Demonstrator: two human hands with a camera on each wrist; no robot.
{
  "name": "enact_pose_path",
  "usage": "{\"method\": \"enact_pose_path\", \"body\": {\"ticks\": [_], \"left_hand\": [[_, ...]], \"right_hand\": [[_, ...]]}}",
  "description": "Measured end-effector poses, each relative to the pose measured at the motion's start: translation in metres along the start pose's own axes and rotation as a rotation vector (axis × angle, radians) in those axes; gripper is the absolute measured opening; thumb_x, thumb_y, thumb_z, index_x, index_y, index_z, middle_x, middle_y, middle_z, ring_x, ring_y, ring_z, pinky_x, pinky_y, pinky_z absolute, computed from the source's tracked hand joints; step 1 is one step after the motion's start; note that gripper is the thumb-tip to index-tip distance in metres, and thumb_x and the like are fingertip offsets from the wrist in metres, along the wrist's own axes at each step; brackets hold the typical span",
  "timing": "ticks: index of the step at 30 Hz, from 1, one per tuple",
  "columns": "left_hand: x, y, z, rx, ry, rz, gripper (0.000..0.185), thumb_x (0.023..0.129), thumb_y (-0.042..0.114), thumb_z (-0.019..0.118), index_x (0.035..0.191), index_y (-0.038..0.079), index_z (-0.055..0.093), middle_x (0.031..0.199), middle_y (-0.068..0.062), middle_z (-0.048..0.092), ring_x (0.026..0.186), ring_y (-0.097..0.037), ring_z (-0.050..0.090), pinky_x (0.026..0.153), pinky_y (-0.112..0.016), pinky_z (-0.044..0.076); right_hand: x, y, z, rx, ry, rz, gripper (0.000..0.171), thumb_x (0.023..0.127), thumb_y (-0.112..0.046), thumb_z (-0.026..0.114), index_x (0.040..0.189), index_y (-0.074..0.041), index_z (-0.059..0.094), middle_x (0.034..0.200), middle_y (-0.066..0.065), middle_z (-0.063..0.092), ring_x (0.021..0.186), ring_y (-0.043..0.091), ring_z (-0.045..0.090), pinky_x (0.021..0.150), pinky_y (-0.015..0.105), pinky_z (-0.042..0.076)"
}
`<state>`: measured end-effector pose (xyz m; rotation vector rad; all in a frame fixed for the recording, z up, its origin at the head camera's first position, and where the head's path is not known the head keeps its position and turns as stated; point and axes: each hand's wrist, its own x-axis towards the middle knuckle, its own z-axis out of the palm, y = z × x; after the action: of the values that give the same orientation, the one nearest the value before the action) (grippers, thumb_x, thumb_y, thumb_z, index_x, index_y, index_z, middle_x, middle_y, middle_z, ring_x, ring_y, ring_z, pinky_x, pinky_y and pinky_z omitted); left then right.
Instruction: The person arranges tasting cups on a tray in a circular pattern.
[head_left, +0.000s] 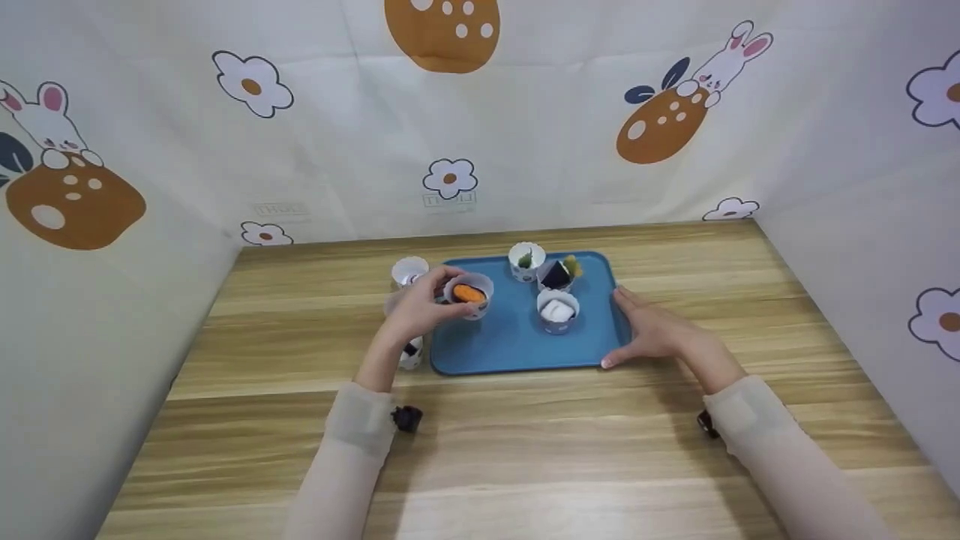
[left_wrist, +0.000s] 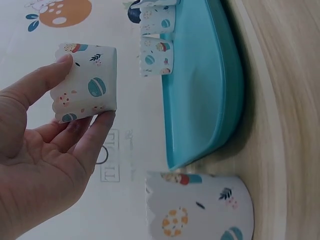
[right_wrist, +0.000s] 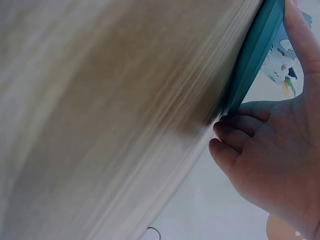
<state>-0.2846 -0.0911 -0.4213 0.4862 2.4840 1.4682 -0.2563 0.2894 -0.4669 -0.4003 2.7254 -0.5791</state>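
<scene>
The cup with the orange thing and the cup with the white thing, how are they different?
The cup with the orange piece is held in the left hand over the blue tray; the cup with the white piece stands on the tray, untouched. The first tilts toward the camera; the second sits upright. One holds something orange, the other something white. Both are small patterned paper cups.

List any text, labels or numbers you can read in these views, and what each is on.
No text can be read for certain.
Backdrop: a faint boxed mark under the centre flower, too blurred to read.
Backdrop: a second faint mark to its left, too pale to read.
Same mark in the left wrist view, partly hidden by the left hand; unreadable.
Paper cup held in the left hand: pictures only, no words.
Tray: none visible.
</scene>
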Motion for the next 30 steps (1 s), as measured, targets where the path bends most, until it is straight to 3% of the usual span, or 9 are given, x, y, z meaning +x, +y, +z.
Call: {"method": "enact_pose_path", "body": {"ticks": [11, 18, 30], "left_hand": [[0.006, 0.007, 0.018, 0.033, -0.035, -0.010, 0.053, 0.085, 0.020, 0.079, 0.132, 0.010, 0.056, 0.134, -0.010, 0.060, 0.132, -0.031, 0.053, 0.113, -0.048, 0.042], [0.010, 0.007, 0.031, 0.018, -0.070, 0.021, 0.050, 0.084, 0.014, 0.079, 0.129, 0.006, 0.057, 0.130, -0.012, 0.062, 0.128, -0.030, 0.055, 0.112, -0.046, 0.043], [0.018, 0.009, 0.053, 0.103, -0.120, 0.004, 0.049, 0.083, 0.017, 0.081, 0.126, 0.007, 0.059, 0.127, -0.012, 0.063, 0.121, -0.027, 0.055, 0.107, -0.045, 0.044]], "right_hand": [[0.001, 0.000, 0.001, 0.002, 0.001, -0.008, 0.133, 0.068, -0.063, 0.082, 0.156, 0.008, 0.011, 0.163, 0.030, 0.009, 0.151, 0.048, 0.014, 0.122, 0.058, 0.019], [0.000, 0.000, 0.001, 0.012, 0.000, -0.007, 0.134, 0.067, -0.063, 0.083, 0.156, 0.008, 0.011, 0.164, 0.030, 0.008, 0.151, 0.048, 0.014, 0.123, 0.057, 0.018], [-0.002, 0.001, -0.001, 0.014, -0.002, 0.009, 0.136, 0.067, -0.064, 0.083, 0.156, 0.007, 0.009, 0.164, 0.029, 0.006, 0.151, 0.048, 0.013, 0.122, 0.058, 0.018]]}}
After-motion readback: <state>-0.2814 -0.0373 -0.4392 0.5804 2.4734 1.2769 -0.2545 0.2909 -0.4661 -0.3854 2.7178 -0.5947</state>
